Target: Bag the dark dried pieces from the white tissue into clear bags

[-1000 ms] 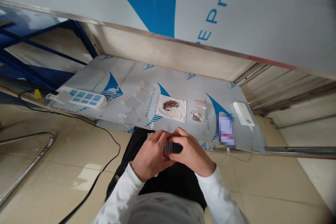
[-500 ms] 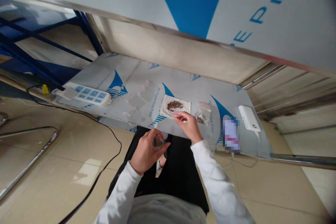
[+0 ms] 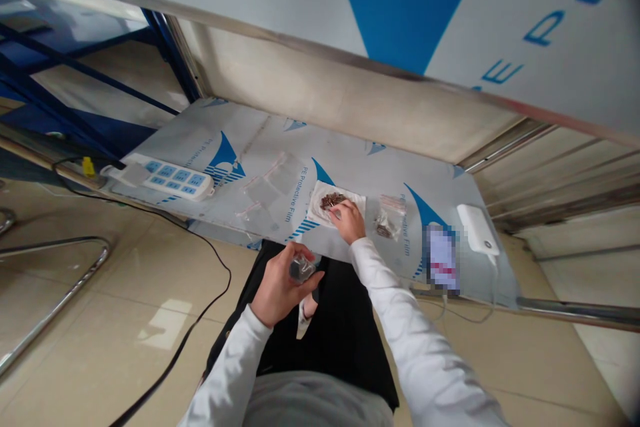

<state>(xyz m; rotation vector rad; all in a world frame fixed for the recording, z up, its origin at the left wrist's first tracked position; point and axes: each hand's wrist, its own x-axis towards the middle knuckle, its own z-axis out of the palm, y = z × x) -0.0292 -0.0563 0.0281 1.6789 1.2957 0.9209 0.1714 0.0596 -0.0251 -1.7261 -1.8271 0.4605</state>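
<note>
My left hand (image 3: pixel 283 283) is closed around a small clear plastic bag (image 3: pixel 301 268), held above my lap just off the shelf's front edge. My right hand (image 3: pixel 349 220) reaches over a white cloth-like pad (image 3: pixel 319 212), its fingertips touching a pile of small brown metal pieces (image 3: pixel 331 200) that look like screws. Its thumb and fingers are drawn together, and whatever may be between them is hidden. Right of the pad lies a clear zip bag (image 3: pixel 385 223) with similar dark pieces inside.
Several flat clear zip bags (image 3: pixel 267 180) lie left of the pad. A white power strip (image 3: pixel 173 177) sits further left, its black cable (image 3: pixel 220 257) hanging to the floor. A phone (image 3: pixel 443 259) and a white power bank (image 3: pixel 477 230) are at right. An upper panel (image 3: pixel 280 0) overhangs the shelf.
My right hand has moved forward from the pad's near edge onto the pile, with its fingers now at the brown pieces. My left hand stays nearly in place with the bag.
</note>
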